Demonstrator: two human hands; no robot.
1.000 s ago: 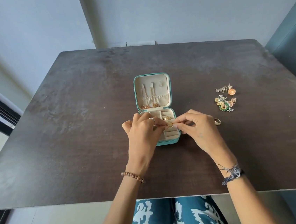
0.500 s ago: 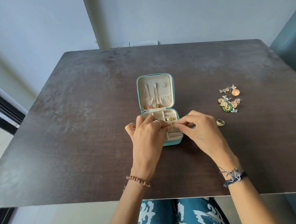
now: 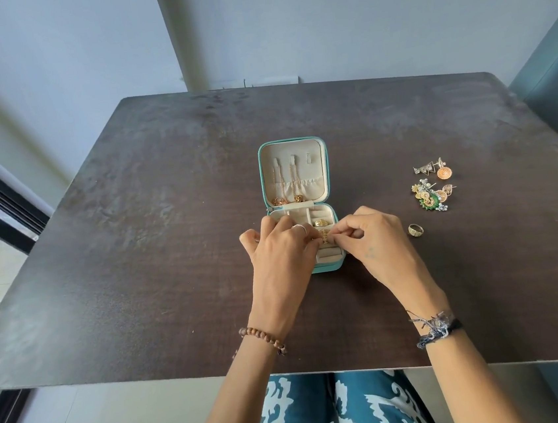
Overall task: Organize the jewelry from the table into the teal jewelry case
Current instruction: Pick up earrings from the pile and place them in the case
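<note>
**Gold ring going into the ring rolls; earrings and one ring left on the table**

Low in the frame, past the near table edge [image 3: 287, 369], both forearms reach in to the centre. The left hand [image 3: 281, 259] and right hand [image 3: 379, 249] meet fingertip to fingertip over the lower tray of the teal jewelry case [image 3: 328, 268], together pinching a small gold ring [image 3: 325, 237] at the cream ring rolls on the tray's right side. Whether it is seated yet I cannot tell. Just above it in the frame, another gold ring [image 3: 321, 222] already sits in the rolls.

Beyond the hands, the open lid [image 3: 294, 171] carries two gold necklaces [image 3: 295, 189], hung from its hooks with their pendants down at the pocket.

Judging by this, the task is partly done. To the right of centre, well apart from the case, a patterned ring [image 3: 415, 230] lies nearest, with a cluster of earrings [image 3: 432, 191] above it.

Bare dark tabletop surrounds the case on every side, and nothing stands between the right hand and the remaining pieces.
</note>
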